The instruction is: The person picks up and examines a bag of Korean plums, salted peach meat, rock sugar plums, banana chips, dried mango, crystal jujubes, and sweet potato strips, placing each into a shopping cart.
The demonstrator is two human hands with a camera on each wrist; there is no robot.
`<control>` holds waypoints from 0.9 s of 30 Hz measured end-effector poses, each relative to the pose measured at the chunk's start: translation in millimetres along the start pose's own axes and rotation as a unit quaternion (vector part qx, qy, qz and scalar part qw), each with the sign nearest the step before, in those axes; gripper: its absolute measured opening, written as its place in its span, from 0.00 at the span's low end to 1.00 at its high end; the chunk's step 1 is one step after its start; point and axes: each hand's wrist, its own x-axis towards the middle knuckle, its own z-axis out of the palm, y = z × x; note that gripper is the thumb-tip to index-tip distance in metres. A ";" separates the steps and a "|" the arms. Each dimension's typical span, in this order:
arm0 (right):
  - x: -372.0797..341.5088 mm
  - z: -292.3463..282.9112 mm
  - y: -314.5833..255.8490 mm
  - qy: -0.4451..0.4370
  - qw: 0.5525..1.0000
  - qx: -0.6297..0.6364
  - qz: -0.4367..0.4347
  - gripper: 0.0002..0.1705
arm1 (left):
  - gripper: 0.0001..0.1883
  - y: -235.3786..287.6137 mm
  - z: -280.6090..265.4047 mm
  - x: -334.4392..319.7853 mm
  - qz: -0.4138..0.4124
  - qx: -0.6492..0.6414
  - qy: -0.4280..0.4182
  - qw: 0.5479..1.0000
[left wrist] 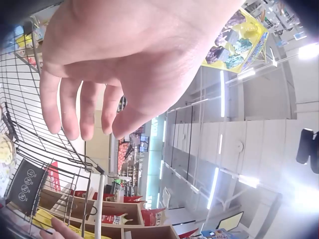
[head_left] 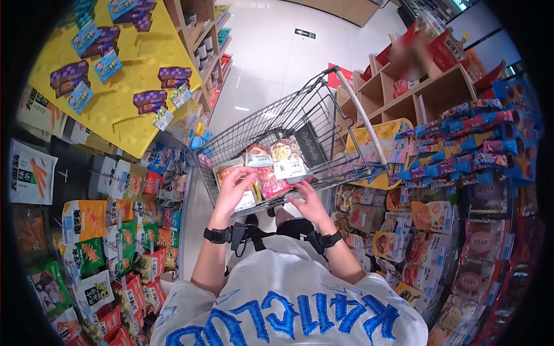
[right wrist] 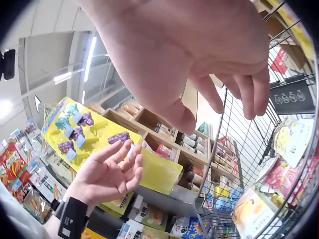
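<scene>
My left hand [head_left: 235, 187] hovers over the near left side of a wire shopping cart [head_left: 245, 134], its fingers loosely bent and nothing in them. On the near rim side my right hand [head_left: 309, 203] is also empty, fingertips close to a bag with a white label [head_left: 290, 168]. Beside that bag in the cart lie a pink bag [head_left: 271, 185] and a red and white bag [head_left: 258, 154]. A yellowish package [right wrist: 251, 211] shows at the cart's edge in the right wrist view. The left wrist view shows the left hand [left wrist: 124, 64] with relaxed fingers.
Hanging snack bags [head_left: 86, 222] line the left. A yellow display board [head_left: 130, 75] stands above them. More packaged food [head_left: 435, 216] hangs on the right, below wooden shelving [head_left: 398, 109]. The cart's handle [head_left: 363, 118] points to the right, and white floor [head_left: 259, 63] extends beyond.
</scene>
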 end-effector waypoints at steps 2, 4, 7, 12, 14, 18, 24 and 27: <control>25.6 -3.5 5.4 -0.022 0.999 -0.041 -0.001 0.36 | 0.12 -11.4 5.2 13.4 -0.041 -0.002 0.005 0.999; 55.3 -11.8 23.4 -0.035 0.998 -0.060 0.005 0.36 | 0.11 -15.3 14.7 33.5 -0.061 0.008 0.013 0.998; 107.3 -26.9 49.7 -0.011 0.996 -0.081 0.032 0.37 | 0.10 -31.1 26.6 74.0 -0.067 0.026 0.046 0.996; 193.3 -43.9 113.0 -0.096 0.988 -0.088 0.081 0.35 | 0.12 -97.3 43.1 144.2 -0.165 0.050 0.064 0.983; 221.0 -48.7 128.6 -0.111 0.983 -0.087 0.117 0.35 | 0.13 -137.8 51.4 169.5 -0.179 0.103 0.080 0.975; 267.0 -18.2 202.4 -0.105 0.973 -0.078 0.191 0.35 | 0.17 -252.0 49.4 212.0 -0.240 0.180 0.058 0.952; 283.3 56.2 342.2 0.012 0.988 -0.012 0.152 0.27 | 0.27 -331.1 63.4 258.2 -0.249 0.314 -0.013 0.916; 283.5 61.2 349.3 -0.003 0.969 -0.027 0.244 0.21 | 0.28 -336.2 71.3 267.1 -0.291 0.356 -0.037 0.887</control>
